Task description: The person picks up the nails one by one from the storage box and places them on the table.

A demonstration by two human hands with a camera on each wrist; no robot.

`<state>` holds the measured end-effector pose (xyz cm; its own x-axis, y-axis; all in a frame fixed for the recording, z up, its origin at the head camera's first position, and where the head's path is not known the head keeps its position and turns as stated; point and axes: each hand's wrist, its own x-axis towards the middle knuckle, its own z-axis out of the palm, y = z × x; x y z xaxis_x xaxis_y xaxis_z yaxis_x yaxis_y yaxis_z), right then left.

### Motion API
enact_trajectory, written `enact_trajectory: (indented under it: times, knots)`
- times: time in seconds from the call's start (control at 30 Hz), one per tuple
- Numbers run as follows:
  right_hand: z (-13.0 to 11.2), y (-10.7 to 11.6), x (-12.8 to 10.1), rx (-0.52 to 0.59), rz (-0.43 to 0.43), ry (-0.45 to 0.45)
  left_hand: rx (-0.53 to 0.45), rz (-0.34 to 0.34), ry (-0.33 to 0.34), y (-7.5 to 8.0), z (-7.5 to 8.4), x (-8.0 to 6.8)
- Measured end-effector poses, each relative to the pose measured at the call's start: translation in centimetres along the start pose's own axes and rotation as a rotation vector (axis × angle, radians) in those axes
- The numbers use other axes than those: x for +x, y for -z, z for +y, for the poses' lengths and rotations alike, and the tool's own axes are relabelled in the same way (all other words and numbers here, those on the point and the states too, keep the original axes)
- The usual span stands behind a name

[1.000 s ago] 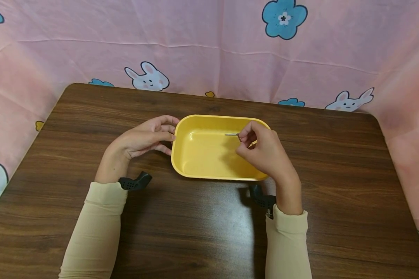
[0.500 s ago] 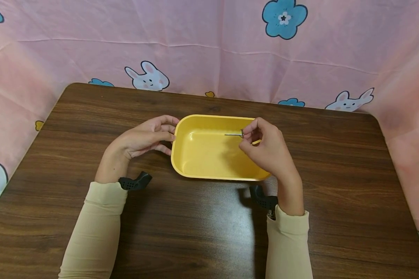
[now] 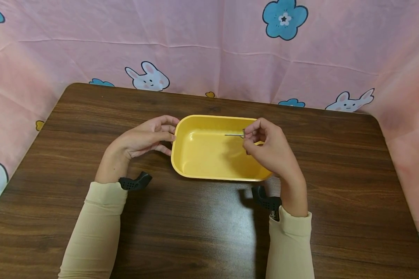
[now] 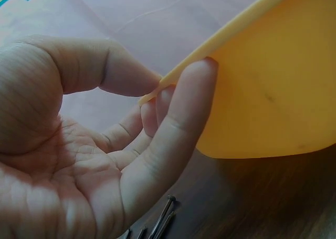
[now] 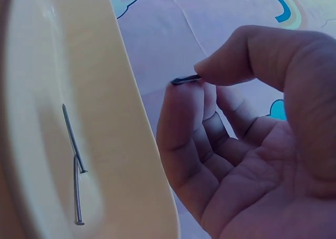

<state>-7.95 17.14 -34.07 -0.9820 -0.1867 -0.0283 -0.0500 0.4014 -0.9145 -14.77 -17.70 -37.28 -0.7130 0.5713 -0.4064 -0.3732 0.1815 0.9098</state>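
A yellow plastic bin (image 3: 209, 155) stands mid-table. My left hand (image 3: 148, 137) pinches its left rim between thumb and fingers, close up in the left wrist view. My right hand (image 3: 267, 145) is over the bin's right end. Its thumb and forefinger pinch a nail (image 5: 186, 79), mostly hidden by the fingers. Inside the bin lie two more nails: one nail (image 5: 72, 136) meets another nail (image 5: 77, 194) near its head. From the head view, one nail (image 3: 234, 135) shows left of my right fingertips. Several nails (image 4: 163, 218) lie on the table below my left hand.
The dark wood table (image 3: 195, 228) has rounded far corners. A pink curtain (image 3: 202, 23) with rabbits and flowers hangs right behind it. Black wrist mounts (image 3: 136, 181) stick out from both cuffs.
My right hand has shifted a little to the right, baring more of the nail in the bin. My left hand and the bin have stayed still.
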Motion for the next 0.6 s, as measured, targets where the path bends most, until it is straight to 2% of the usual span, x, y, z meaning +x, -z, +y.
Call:
enact_trajectory:
  times: [0.23, 0.6]
  knots:
    - [0.18, 0.35, -0.14, 0.051, -0.012, -0.003, 0.001, -0.004, 0.0, 0.0, -0.05, 0.02]
    - [0.02, 0.9, -0.41, 0.104, 0.034, -0.03, 0.005, 0.025, 0.007, -0.17, 0.1, 0.09]
